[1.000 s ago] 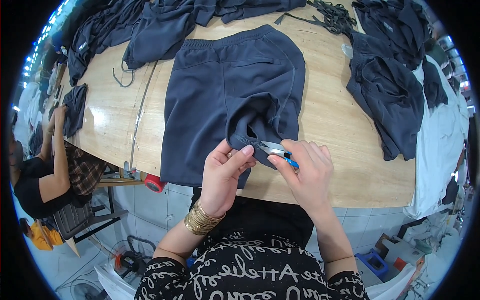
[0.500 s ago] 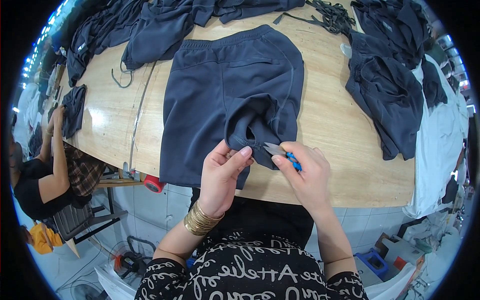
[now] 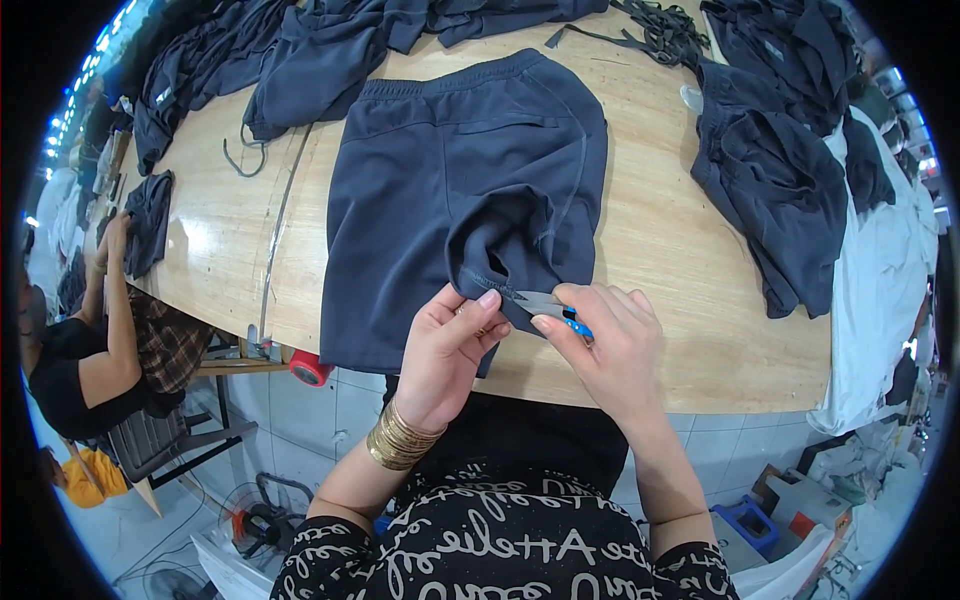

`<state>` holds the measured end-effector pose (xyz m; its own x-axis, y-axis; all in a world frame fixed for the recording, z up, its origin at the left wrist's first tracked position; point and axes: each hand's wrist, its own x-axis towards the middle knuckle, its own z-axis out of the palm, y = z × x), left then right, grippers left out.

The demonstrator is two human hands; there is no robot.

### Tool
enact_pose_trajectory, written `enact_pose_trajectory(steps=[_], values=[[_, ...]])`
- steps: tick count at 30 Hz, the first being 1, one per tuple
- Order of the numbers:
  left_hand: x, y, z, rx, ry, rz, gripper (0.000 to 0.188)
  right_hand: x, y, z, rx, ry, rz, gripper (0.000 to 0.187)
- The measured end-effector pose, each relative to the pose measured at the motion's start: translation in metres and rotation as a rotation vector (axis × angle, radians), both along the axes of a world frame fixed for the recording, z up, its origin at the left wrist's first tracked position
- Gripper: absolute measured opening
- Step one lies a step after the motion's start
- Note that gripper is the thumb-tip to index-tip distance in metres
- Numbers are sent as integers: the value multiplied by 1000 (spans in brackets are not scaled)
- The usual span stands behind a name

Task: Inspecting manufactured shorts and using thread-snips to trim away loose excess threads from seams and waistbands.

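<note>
A pair of dark navy shorts [image 3: 400, 200] lies on the wooden table in front of me, its elastic waistband at the far side. One leg opening is turned back toward me, showing its inner seam. My left hand [image 3: 450, 335] pinches the hem of that leg between thumb and fingers. In my right hand [image 3: 612, 345] is a pair of blue-handled thread snips [image 3: 545, 302], gripped between thumb and fingers. The blades point left and reach the hem right beside my left fingertips. Any thread at the blade tips is too small to make out.
More navy garments lie along the table's far edge [image 3: 320, 75] and at the right [image 3: 775, 190], beside white cloth [image 3: 865, 300]. Dark cords [image 3: 665, 35] are heaped at the back. A co-worker [image 3: 95, 330] handles a dark garment [image 3: 150, 222] at the left.
The snips have moved slightly left onto the hem, and their blades, apart before, now look closer together. My left hand has hardly moved and still pinches the hem.
</note>
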<state>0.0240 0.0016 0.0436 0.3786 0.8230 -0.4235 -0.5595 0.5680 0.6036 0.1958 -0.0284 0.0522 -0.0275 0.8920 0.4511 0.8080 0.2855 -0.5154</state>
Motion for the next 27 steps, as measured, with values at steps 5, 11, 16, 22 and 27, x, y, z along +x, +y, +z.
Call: enact_pose_trajectory(steps=[5,11,16,22,27], values=[[0,0,1,13,7,-8,10,0,0,1,-7,-1,-18,26],[0,1,0,43,36,1,12,2,1,2,2,-33,2,27],[4,1,5,78,84,19,13,3,2,3,-3,-34,-5,27],[4,1,4,111,118,33,12,4,3,4,-2,-39,7,27],[1,1,-1,17,-10,-6,11,4,3,6,-34,-11,25,22]])
